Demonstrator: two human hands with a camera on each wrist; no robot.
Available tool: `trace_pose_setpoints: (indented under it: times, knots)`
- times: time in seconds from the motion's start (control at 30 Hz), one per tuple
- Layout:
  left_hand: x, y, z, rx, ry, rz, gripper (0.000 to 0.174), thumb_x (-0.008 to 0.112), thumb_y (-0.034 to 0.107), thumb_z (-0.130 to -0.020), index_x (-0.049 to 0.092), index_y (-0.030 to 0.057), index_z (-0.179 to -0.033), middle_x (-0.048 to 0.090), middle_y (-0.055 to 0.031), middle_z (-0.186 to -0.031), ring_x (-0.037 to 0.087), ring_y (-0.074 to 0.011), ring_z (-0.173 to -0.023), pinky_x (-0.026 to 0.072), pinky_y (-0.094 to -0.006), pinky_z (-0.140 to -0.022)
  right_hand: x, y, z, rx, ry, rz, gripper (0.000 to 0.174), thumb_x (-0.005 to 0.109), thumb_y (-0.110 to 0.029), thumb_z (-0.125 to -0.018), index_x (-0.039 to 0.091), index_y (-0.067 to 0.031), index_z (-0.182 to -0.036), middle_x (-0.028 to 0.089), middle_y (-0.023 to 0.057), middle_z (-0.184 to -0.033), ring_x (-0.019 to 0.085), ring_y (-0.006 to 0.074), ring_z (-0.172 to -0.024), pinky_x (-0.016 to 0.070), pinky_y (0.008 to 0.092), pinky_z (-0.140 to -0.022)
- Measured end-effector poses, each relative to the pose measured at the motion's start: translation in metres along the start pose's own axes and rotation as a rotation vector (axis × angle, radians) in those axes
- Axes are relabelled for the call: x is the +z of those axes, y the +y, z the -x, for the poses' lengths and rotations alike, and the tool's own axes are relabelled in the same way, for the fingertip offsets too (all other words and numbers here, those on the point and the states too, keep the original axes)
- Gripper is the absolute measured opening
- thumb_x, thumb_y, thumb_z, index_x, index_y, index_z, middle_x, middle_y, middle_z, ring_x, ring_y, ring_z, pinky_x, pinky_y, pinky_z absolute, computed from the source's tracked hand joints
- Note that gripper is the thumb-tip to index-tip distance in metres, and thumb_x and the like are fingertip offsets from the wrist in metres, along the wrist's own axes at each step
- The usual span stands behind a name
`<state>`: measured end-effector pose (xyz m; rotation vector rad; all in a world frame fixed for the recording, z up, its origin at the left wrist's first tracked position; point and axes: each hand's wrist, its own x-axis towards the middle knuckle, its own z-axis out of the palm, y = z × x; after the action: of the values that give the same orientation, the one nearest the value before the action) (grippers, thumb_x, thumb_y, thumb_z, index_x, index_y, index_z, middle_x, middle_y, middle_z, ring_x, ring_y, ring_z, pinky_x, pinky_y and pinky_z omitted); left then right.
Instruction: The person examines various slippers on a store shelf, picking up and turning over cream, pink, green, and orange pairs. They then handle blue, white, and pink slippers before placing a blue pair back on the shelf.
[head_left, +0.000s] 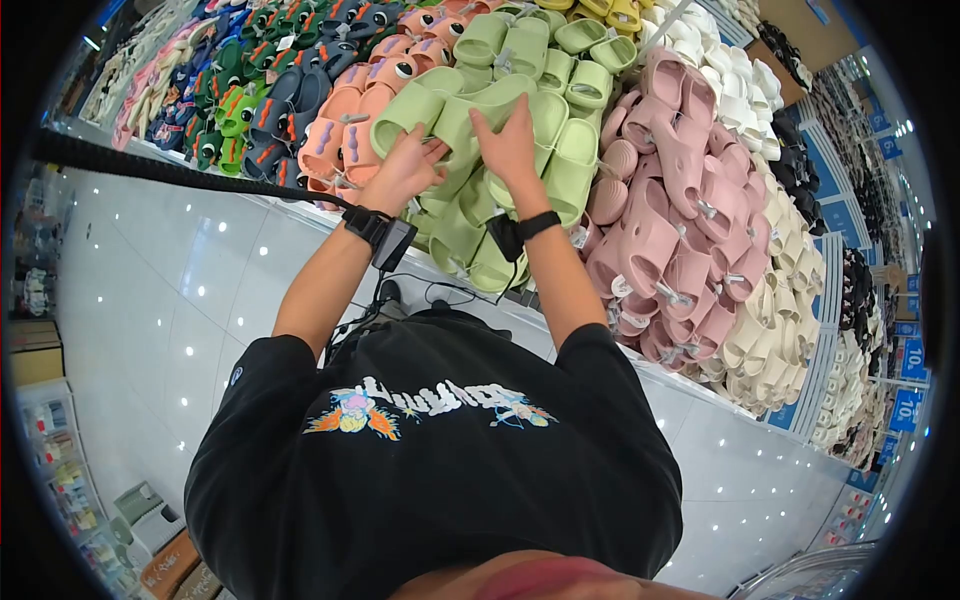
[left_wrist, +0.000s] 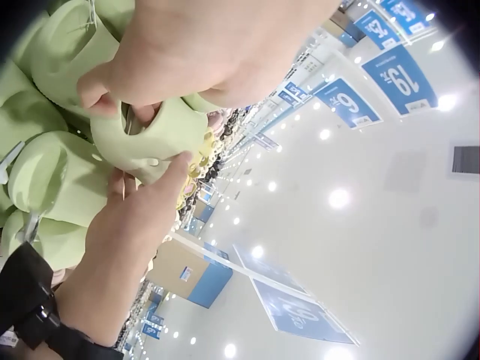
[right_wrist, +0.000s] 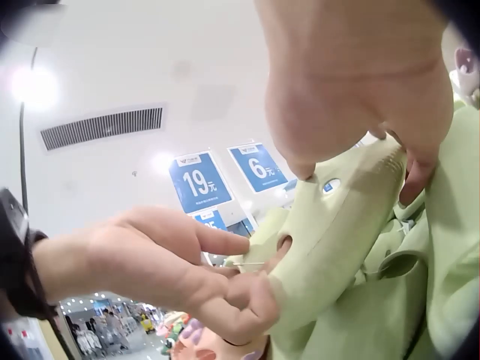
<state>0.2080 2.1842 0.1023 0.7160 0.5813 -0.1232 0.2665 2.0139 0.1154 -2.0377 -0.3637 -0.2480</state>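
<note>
Both hands are on a light green slide slipper (head_left: 462, 120), lifted in front of a heap of matching green slides. My left hand (head_left: 408, 168) is at its near left side. In the left wrist view some of that hand's fingertips reach into the slipper's opening. A thin white tag string (right_wrist: 247, 264) shows beside the left fingers in the right wrist view. My right hand (head_left: 508, 145) grips the slipper's other side between thumb and fingers. A small blue-and-white sticker (right_wrist: 331, 186) is on the slipper. A second green slide (head_left: 415, 108) adjoins it on the left.
Coral slides (head_left: 340, 125) are heaped on the left, pink clogs (head_left: 670, 230) on the right, with cream ones (head_left: 780, 310) beyond. A black cable (head_left: 180, 170) runs to the left wrist. Price signs (right_wrist: 199, 182) hang overhead. Tiled floor (head_left: 190, 270) lies below.
</note>
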Motion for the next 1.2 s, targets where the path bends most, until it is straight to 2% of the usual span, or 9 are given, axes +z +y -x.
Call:
trace_pose_setpoints:
  times: [0.1, 0.17, 0.27, 0.47, 0.67, 0.9, 1.1, 1.17, 1.2]
  knots:
    - [0.015, 0.011, -0.003, -0.023, -0.021, 0.000, 0.029, 0.039, 0.037, -0.113, 0.034, 0.0218, -0.137, 0.047, -0.0134, -0.135, 0.050, -0.0256, -0.127, 0.0416, -0.0577, -0.090, 0.006, 0.006, -0.023, 0.019, 0.030, 0.063, 0.087, 0.071, -0.043, -0.090, 0.037, 0.0152, -0.146, 0.043, 0.0435, -0.140, 0.041, 0.0545, -0.136, 0.0342, 0.0512, -0.115]
    - [0.017, 0.013, -0.006, -0.086, -0.147, -0.022, 0.038, 0.037, 0.034, -0.113, 0.030, 0.0112, -0.143, 0.045, -0.0179, -0.137, 0.047, -0.0302, -0.133, 0.0475, -0.0612, -0.095, 0.007, 0.008, -0.024, -0.115, 0.005, 0.469, 0.067, 0.072, -0.042, -0.086, 0.059, 0.0113, -0.124, 0.060, 0.0356, -0.121, 0.053, 0.0496, -0.120, 0.0393, 0.0510, -0.106]
    - [0.023, 0.019, -0.006, -0.189, -0.223, 0.058, 0.045, 0.034, 0.031, -0.113, 0.025, 0.0000, -0.144, 0.043, -0.0243, -0.138, 0.048, -0.0356, -0.134, 0.0532, -0.0568, -0.101, 0.021, 0.027, -0.035, -0.329, 0.012, 0.419, 0.052, 0.072, -0.041, -0.083, 0.067, 0.0063, -0.105, 0.066, 0.0268, -0.106, 0.058, 0.0443, -0.106, 0.0404, 0.0501, -0.099]
    - [0.011, 0.025, -0.017, -0.242, -0.185, 0.106, 0.035, 0.038, 0.025, -0.113, 0.032, -0.0023, -0.133, 0.048, -0.0254, -0.125, 0.063, -0.0308, -0.105, 0.0633, -0.0338, -0.082, 0.012, 0.046, -0.045, -0.209, -0.100, 0.270, 0.046, 0.073, -0.035, -0.085, 0.065, 0.0046, -0.107, 0.064, 0.0245, -0.108, 0.059, 0.0445, -0.106, 0.0449, 0.0531, -0.095]
    - [0.032, 0.012, -0.044, -0.108, -0.120, 0.230, 0.029, 0.042, 0.023, -0.112, 0.038, -0.0040, -0.124, 0.057, -0.0181, -0.112, 0.063, -0.0176, -0.086, 0.0574, -0.0178, -0.060, 0.006, 0.052, -0.062, -0.199, -0.125, 0.276, 0.041, 0.070, -0.032, -0.090, 0.064, 0.0030, -0.111, 0.060, 0.0247, -0.120, 0.059, 0.0454, -0.109, 0.0482, 0.0560, -0.092]
    - [0.031, 0.008, -0.025, -0.257, -0.194, 0.076, 0.035, 0.040, 0.026, -0.112, 0.039, -0.0026, -0.131, 0.065, -0.0185, -0.110, 0.065, -0.0180, -0.084, 0.0592, -0.0200, -0.063, -0.008, 0.058, -0.050, -0.191, -0.073, 0.339, 0.046, 0.066, -0.036, -0.093, 0.062, 0.0008, -0.120, 0.061, 0.0239, -0.122, 0.056, 0.0444, -0.117, 0.0451, 0.0550, -0.099]
    - [0.004, 0.061, 0.027, 0.223, -0.233, -0.842, 0.045, 0.059, 0.027, -0.102, 0.053, -0.0049, -0.133, 0.068, -0.0151, -0.115, 0.067, -0.0198, -0.093, 0.0559, -0.0331, -0.080, -0.086, 0.033, 0.029, 0.090, -0.011, 0.576, 0.079, 0.074, -0.049, -0.085, 0.046, -0.0076, -0.147, 0.039, 0.0328, -0.150, 0.035, 0.0514, -0.140, 0.0324, 0.0688, -0.105]
    - [-0.018, 0.057, 0.009, 0.727, 0.216, -1.500, 0.058, 0.067, 0.030, -0.095, 0.053, -0.0066, -0.138, 0.067, -0.0180, -0.122, 0.067, -0.0264, -0.107, 0.0541, -0.0391, -0.089, -0.095, 0.028, 0.051, 0.173, -0.055, 0.656, 0.092, 0.077, -0.052, -0.082, 0.040, -0.0098, -0.154, 0.031, 0.0349, -0.155, 0.028, 0.0548, -0.143, 0.0304, 0.0720, -0.104]
    - [-0.019, 0.053, 0.009, 0.722, 0.216, -1.500, 0.058, 0.067, 0.030, -0.095, 0.053, -0.0066, -0.138, 0.067, -0.0180, -0.122, 0.067, -0.0264, -0.107, 0.0541, -0.0391, -0.089, -0.097, 0.024, 0.060, 0.215, -0.103, 0.651, 0.101, 0.079, -0.053, -0.079, 0.032, -0.0117, -0.158, 0.026, 0.0364, -0.157, 0.022, 0.0578, -0.145, 0.0280, 0.0734, -0.106]
